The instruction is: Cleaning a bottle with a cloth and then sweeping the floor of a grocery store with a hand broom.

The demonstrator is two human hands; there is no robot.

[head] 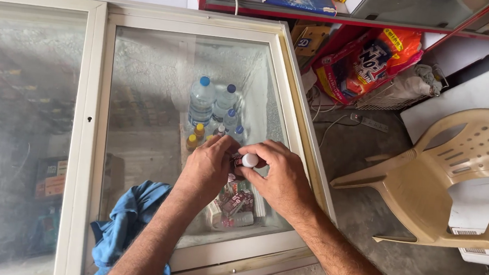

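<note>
Two hands meet over the freezer lid (pixel 289 158): the left hand (pixel 207 166) and right hand (pixel 279 178) both pinch a small bottle (pixel 247 160) with a white cap, held above the glass. By the look of it, the bottle is out of the freezer and its cap still on. A blue cloth (pixel 124 227) lies near the left forearm. Under the glass, farther off, water bottles (pixel 212 103) stand untouched

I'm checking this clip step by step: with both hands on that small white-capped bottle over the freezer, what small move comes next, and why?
Probably twist the white cap: the right hand pinches it while the left hand grips the small bottle above the freezer lid.
</note>
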